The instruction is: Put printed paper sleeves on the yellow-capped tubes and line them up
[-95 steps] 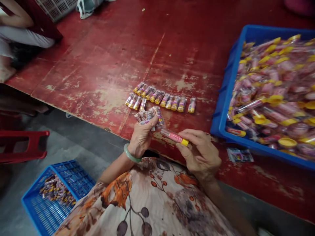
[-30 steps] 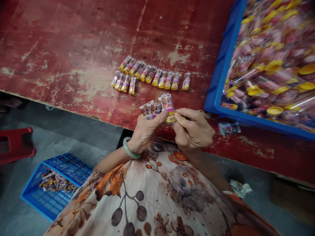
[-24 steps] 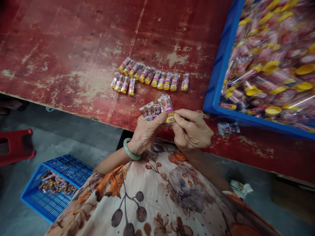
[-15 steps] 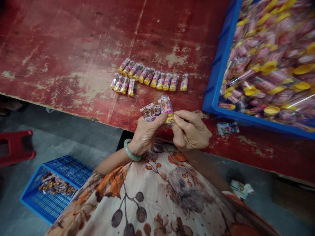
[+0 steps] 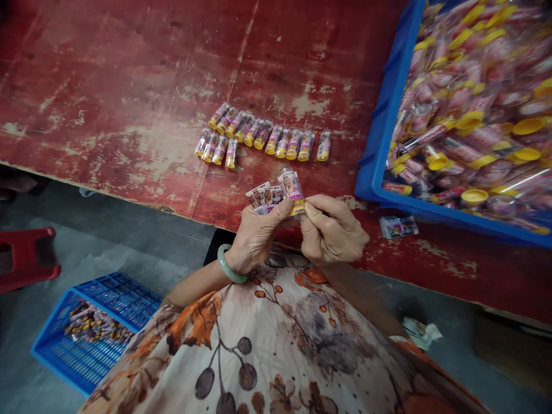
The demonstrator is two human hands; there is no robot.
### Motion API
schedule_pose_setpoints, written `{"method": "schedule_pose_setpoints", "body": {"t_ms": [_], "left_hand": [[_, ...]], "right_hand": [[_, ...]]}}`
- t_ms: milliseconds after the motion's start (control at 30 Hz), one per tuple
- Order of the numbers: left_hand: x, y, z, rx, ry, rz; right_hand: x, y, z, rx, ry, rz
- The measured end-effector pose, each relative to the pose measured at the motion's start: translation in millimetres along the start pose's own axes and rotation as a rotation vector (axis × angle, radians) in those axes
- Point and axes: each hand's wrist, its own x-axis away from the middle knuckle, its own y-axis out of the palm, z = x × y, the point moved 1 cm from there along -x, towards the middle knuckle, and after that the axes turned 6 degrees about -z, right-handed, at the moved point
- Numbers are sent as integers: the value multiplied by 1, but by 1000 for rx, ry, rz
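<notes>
Pinching a capped tube between two hands above a worn red table

Near the middle of the frame, the left hand (image 5: 255,234) has its thumb pressed down on a capped tube (image 5: 290,187) and, beside it, a fan of printed slips (image 5: 271,196). The thumb lies flat, probably to keep the slips spread and the tube steady; its other fingers are mostly hidden beneath. The right hand (image 5: 334,231) brings thumb and forefinger together at the tube's yellow lower end, leaving no visible gap, with the remaining fingers curled into the palm. What exactly lies between those two tips is too small to tell. The tube tilts slightly, its clear end toward the top of the frame, which seems to leave its printed side in view.

Above the hands, an upper row of tubes (image 5: 294,144) and a shorter lower row (image 5: 210,147) lie side by side, yellow ends toward the wearer, perhaps so they stay orderly.

The tubes are slim, glossy, clear plastic cylinders. At right, a smooth, ribbed blue crate (image 5: 375,152) holds a jumble of them, with flat, shiny packets (image 5: 399,227) just below it. The table (image 5: 142,75) shows scuffed paint and pale wood; at lower left stands a latticed blue basket (image 5: 129,296).
</notes>
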Motion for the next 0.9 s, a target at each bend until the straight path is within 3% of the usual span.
{"method": "schedule_pose_setpoints", "body": {"t_ms": [300, 900], "left_hand": [[-7, -6, 7, -13, -3, 13], [-16, -21, 13, -133, -11, 3]], "right_hand": [[2, 11, 3, -8, 21, 12], [6, 26, 6, 89, -70, -102]]}}
